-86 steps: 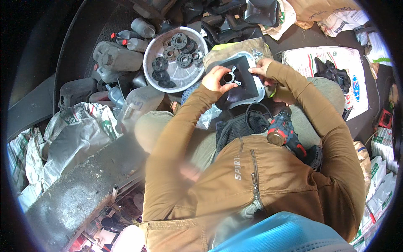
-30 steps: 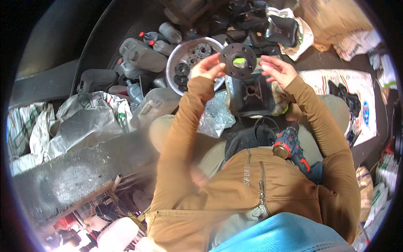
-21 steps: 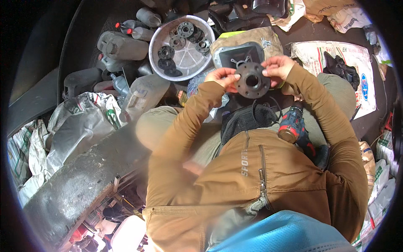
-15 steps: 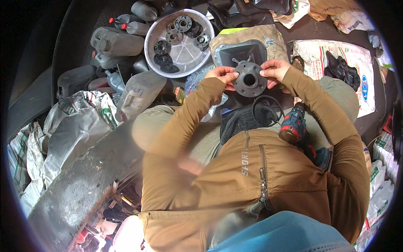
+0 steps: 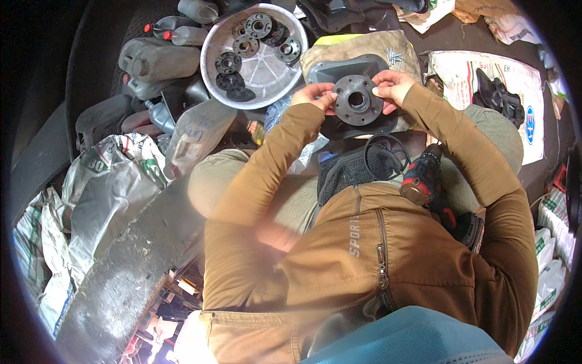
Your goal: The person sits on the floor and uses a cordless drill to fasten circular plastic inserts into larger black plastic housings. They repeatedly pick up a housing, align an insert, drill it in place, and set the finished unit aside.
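A dark grey round flange [image 5: 357,117] with a central hole and a ring of bolt holes is held face up between my hands. My left hand [image 5: 313,97] pinches its left edge with thumb and fingers. At the opposite edge, my right hand [image 5: 393,88] grips it the same way. Right behind and beneath the flange, a black molded part [image 5: 319,73] with a wide rim leans on a beige cushion-like bundle [image 5: 339,50]; the flange covers much of its middle. Several silver bolts [image 5: 394,57] lie on the bundle beyond my right hand.
A white mesh basket [image 5: 210,79] holds several similar flanges at the far left. Dusty plastic jugs [image 5: 163,62] crowd beside it. A cordless drill [image 5: 419,179] rests by my right thigh, near a black cable loop [image 5: 405,155]. Another black part [image 5: 500,100] sits on a white sack [image 5: 451,70].
My hands have carried the flange slightly away from me, over the black molded part. It has tipped so its face shows more squarely. The whole view has shifted a little.
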A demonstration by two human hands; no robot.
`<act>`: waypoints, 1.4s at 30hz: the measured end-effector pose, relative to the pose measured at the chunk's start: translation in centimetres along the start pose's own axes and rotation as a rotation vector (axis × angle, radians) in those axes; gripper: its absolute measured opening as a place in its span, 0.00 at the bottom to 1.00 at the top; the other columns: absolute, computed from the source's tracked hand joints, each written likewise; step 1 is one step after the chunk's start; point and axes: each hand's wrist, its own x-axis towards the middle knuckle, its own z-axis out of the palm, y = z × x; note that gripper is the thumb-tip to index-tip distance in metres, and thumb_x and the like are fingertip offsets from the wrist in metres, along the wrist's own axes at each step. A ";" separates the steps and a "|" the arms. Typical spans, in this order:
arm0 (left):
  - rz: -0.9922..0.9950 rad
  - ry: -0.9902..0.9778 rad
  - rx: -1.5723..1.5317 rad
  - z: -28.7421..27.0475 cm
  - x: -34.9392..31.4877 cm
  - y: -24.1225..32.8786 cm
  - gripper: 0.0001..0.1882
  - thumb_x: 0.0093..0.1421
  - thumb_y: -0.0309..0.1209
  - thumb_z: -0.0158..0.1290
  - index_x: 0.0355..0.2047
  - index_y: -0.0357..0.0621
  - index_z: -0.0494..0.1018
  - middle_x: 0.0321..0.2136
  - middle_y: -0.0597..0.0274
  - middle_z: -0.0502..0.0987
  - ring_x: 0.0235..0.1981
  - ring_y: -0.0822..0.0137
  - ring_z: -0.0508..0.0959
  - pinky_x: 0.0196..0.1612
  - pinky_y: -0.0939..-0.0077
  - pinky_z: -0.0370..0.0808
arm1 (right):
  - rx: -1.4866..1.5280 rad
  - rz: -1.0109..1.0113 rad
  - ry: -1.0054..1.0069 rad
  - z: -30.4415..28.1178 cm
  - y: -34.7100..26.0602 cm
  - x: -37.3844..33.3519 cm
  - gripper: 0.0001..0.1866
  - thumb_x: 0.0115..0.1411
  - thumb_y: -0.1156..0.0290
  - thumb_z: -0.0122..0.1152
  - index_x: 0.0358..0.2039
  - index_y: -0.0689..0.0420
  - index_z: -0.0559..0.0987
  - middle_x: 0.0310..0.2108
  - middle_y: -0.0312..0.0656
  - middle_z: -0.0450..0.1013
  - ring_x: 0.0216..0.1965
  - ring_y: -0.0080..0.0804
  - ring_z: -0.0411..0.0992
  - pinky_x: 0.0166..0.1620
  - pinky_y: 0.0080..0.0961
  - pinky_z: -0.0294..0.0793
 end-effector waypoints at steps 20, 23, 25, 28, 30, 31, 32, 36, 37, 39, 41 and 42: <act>0.034 -0.038 -0.011 0.0 0.3 -0.2 0.17 0.57 0.29 0.55 0.46 0.37 0.71 0.34 0.65 0.76 0.30 0.77 0.74 0.36 0.81 0.73 | -0.048 0.022 0.006 0.5 -0.5 -0.2 0.16 0.57 0.75 0.54 0.47 0.57 0.70 0.30 0.33 0.67 0.20 0.24 0.71 0.22 0.22 0.77; 0.035 -0.027 -0.028 0.0 0.5 -0.3 0.16 0.57 0.28 0.55 0.45 0.37 0.71 0.33 0.66 0.76 0.29 0.77 0.74 0.36 0.81 0.73 | -0.067 0.009 -0.005 0.4 -0.3 0.0 0.16 0.57 0.75 0.54 0.47 0.57 0.70 0.28 0.33 0.68 0.20 0.23 0.71 0.22 0.22 0.76; 0.047 -0.017 -0.020 0.0 0.8 -0.3 0.15 0.57 0.28 0.54 0.45 0.37 0.71 0.32 0.67 0.76 0.29 0.78 0.74 0.36 0.82 0.73 | -0.053 0.002 0.007 0.4 -0.1 0.0 0.15 0.57 0.75 0.54 0.46 0.57 0.70 0.28 0.33 0.69 0.20 0.23 0.71 0.22 0.23 0.76; 0.019 -0.014 -0.024 0.2 0.4 0.3 0.14 0.57 0.28 0.54 0.44 0.38 0.72 0.32 0.67 0.76 0.28 0.79 0.73 0.35 0.82 0.73 | -0.019 -0.003 0.000 0.4 0.1 0.1 0.15 0.58 0.75 0.53 0.46 0.57 0.70 0.28 0.34 0.70 0.20 0.23 0.71 0.22 0.23 0.76; 0.011 -0.003 -0.021 0.2 0.3 0.4 0.14 0.57 0.28 0.54 0.44 0.38 0.72 0.32 0.68 0.76 0.27 0.79 0.72 0.35 0.83 0.73 | -0.007 -0.006 -0.006 0.4 0.2 0.1 0.15 0.58 0.74 0.53 0.46 0.57 0.70 0.28 0.34 0.71 0.20 0.23 0.71 0.22 0.23 0.76; 0.008 0.001 -0.019 0.2 0.3 0.4 0.14 0.57 0.29 0.54 0.44 0.38 0.72 0.32 0.68 0.76 0.27 0.79 0.72 0.35 0.83 0.73 | -0.007 -0.009 -0.001 0.4 0.3 0.1 0.15 0.58 0.74 0.53 0.46 0.57 0.70 0.28 0.34 0.71 0.20 0.23 0.71 0.22 0.23 0.76; 0.013 -0.010 -0.015 0.1 0.4 0.4 0.14 0.57 0.29 0.55 0.44 0.38 0.72 0.32 0.68 0.76 0.27 0.79 0.72 0.35 0.83 0.73 | -0.007 -0.011 0.003 0.4 0.3 0.1 0.15 0.58 0.74 0.53 0.46 0.57 0.70 0.28 0.34 0.71 0.20 0.23 0.71 0.22 0.23 0.76; 0.018 -0.027 -0.023 -0.1 0.6 0.1 0.14 0.57 0.29 0.55 0.44 0.38 0.73 0.32 0.67 0.76 0.27 0.79 0.72 0.35 0.83 0.73 | -0.025 -0.006 -0.004 0.4 0.0 -0.1 0.15 0.58 0.73 0.53 0.47 0.58 0.70 0.27 0.34 0.71 0.19 0.23 0.71 0.22 0.22 0.76; 0.015 -0.024 -0.029 0.0 0.6 0.1 0.14 0.57 0.29 0.55 0.44 0.38 0.73 0.32 0.67 0.76 0.27 0.79 0.73 0.35 0.83 0.73 | -0.025 -0.005 -0.001 0.5 0.0 -0.1 0.15 0.58 0.74 0.53 0.47 0.58 0.70 0.26 0.34 0.70 0.19 0.23 0.71 0.22 0.23 0.76; 0.013 -0.035 -0.007 -0.2 0.8 -0.1 0.16 0.56 0.29 0.56 0.45 0.38 0.72 0.32 0.66 0.76 0.27 0.78 0.73 0.35 0.82 0.74 | -0.032 0.002 -0.001 0.5 0.0 -0.2 0.16 0.57 0.73 0.54 0.48 0.58 0.69 0.27 0.34 0.70 0.19 0.23 0.71 0.22 0.22 0.76; 0.003 -0.042 0.011 -0.3 1.0 0.0 0.18 0.56 0.30 0.56 0.46 0.38 0.70 0.33 0.65 0.76 0.27 0.78 0.73 0.34 0.82 0.74 | -0.045 0.007 -0.003 0.3 0.0 -0.2 0.19 0.57 0.72 0.56 0.49 0.57 0.69 0.28 0.33 0.70 0.20 0.23 0.71 0.23 0.22 0.76; -0.009 -0.042 0.018 -0.4 1.0 0.2 0.19 0.56 0.30 0.57 0.46 0.37 0.70 0.33 0.64 0.76 0.27 0.77 0.73 0.34 0.82 0.74 | -0.059 -0.011 0.012 0.2 0.0 -0.2 0.21 0.56 0.70 0.58 0.50 0.58 0.68 0.31 0.36 0.70 0.22 0.25 0.71 0.23 0.24 0.76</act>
